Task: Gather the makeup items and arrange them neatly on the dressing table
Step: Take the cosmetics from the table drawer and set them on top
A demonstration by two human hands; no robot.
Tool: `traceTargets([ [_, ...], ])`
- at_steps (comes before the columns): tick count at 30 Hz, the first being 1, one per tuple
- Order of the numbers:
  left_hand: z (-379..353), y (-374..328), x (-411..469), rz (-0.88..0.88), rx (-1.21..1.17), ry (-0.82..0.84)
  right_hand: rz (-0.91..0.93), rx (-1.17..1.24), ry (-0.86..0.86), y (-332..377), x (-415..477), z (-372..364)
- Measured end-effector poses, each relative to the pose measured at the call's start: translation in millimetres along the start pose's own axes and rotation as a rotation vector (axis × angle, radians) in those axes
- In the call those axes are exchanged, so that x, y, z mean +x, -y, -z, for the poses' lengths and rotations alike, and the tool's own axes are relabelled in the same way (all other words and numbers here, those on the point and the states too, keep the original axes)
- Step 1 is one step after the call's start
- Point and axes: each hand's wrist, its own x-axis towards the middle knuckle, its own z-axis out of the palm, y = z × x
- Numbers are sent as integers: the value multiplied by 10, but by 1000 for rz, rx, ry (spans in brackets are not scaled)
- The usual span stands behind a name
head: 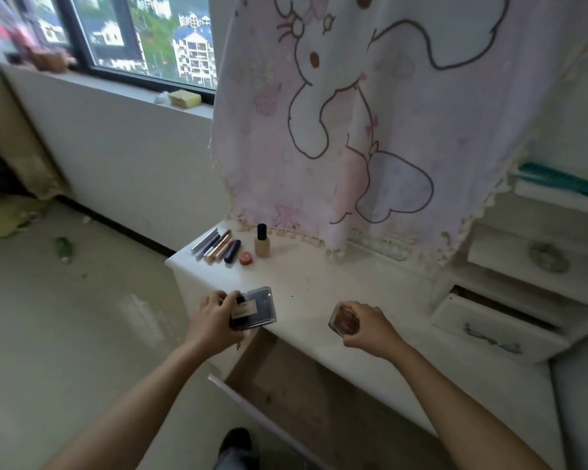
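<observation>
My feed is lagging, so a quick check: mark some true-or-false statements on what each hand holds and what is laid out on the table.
1. The left hand grips a dark palette. True.
2. The right hand is empty. False: it holds a small brown compact.
3. The foundation bottle lies on its side. False: it stands upright.
4. The tubes lie side by side on the dressing table. True.

Forearms (133,401) bare; dark shoe (237,439), grey trouser leg (226,463) (blurred).
</observation>
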Motion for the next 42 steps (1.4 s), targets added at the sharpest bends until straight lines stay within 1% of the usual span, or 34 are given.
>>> traceTargets([
  [7,-96,-49,661,-54,31,117,-25,-96,45,112,561,-22],
  [17,-468,-40,1832,-196,74,329,-180,-115,23,88,1435,-94],
  [22,-599,-1,2209,-288,115,388,-279,-139,37,15,1755,-167],
  [28,-681,70,2384,-360,116,426,-338,-146,44,-2,2037,-256],
  [33,-714,129,2407,-403,136,465,-323,-173,60,25,2199,-353],
  [38,-745,143,2447,-444,205,498,-284,-181,85,96,2356,-447],
  [42,-747,190,2460,-436,228,536,-288,-185,98,109,2413,-513],
])
